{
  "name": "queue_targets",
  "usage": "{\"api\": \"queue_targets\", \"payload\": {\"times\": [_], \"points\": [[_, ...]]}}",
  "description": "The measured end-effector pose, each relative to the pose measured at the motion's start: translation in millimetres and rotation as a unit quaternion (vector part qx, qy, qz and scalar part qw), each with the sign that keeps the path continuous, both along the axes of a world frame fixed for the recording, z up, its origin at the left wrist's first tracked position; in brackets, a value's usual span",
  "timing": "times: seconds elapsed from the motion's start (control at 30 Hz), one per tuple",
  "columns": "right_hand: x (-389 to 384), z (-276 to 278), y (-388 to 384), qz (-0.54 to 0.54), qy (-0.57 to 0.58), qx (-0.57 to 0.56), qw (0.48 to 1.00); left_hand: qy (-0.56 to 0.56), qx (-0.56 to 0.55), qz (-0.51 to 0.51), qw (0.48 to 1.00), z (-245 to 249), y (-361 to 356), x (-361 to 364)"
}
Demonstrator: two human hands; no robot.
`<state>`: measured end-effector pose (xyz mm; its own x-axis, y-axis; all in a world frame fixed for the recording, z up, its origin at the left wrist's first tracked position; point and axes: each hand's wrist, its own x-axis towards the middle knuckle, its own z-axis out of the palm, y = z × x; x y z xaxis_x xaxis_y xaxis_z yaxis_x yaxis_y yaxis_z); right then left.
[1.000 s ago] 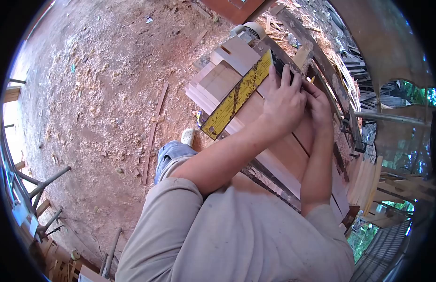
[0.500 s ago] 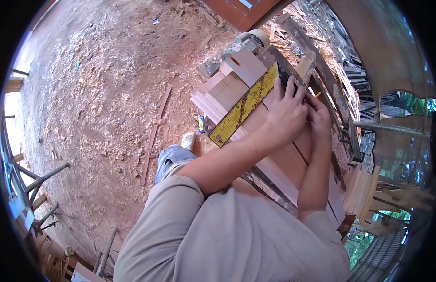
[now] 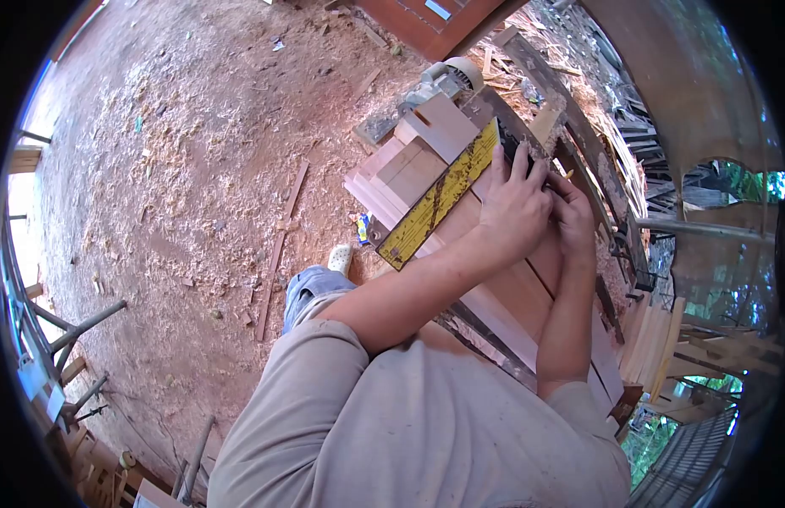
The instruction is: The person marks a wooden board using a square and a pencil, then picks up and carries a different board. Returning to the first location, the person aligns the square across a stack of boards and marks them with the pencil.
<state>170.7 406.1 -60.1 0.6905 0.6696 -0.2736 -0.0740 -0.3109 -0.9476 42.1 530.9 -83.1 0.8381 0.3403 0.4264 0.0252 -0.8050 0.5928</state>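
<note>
A try square with a worn yellow blade (image 3: 439, 199) and a dark stock lies diagonally across light wooden boards (image 3: 515, 292). My left hand (image 3: 517, 203) presses on the stock end, its fingers holding the square against the wood. Beside it, my right hand (image 3: 572, 216) is closed in a pinch around a thin pencil (image 3: 568, 174), of which only a yellowish bit shows. The pencil's point is hidden behind my fingers. Short wood pieces (image 3: 413, 173) sit under and beyond the blade.
A motor (image 3: 464, 72) stands at the far end of the bench. Wood shavings (image 3: 198, 161) and a long thin strip (image 3: 282, 245) cover the ground at left. Scrap wood (image 3: 638, 127) is piled at right, near a metal pipe (image 3: 705, 230). My shoe (image 3: 340, 259) is beside the bench.
The camera view has shifted slightly. Both hands and the try square stay in nearly the same place on the boards; the visible bit of pencil has moved slightly.
</note>
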Motion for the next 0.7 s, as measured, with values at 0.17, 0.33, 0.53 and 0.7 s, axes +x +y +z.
{"api": "queue_targets", "payload": {"times": [0.17,0.33,0.53,0.7], "points": [[0.0,-2.4,0.9,-0.014,-0.001,0.006,1.0,0.001,0.009,0.0,1.0,0.2,0.0,-1.1],[3.3,-4.9,-0.4,-0.009,-0.002,0.012,1.0,-0.008,0.011,0.004,1.0,-0.3,0.2,-0.8],[-6.6,1.8,5.5,-0.027,-0.003,0.013,1.0,0.001,0.006,-0.009,1.0,-0.6,0.7,-0.6],[-0.3,-2.3,0.9,-0.012,-0.01,0.002,1.0,0.012,0.006,-0.011,1.0,2.3,2.2,-2.8]]}}
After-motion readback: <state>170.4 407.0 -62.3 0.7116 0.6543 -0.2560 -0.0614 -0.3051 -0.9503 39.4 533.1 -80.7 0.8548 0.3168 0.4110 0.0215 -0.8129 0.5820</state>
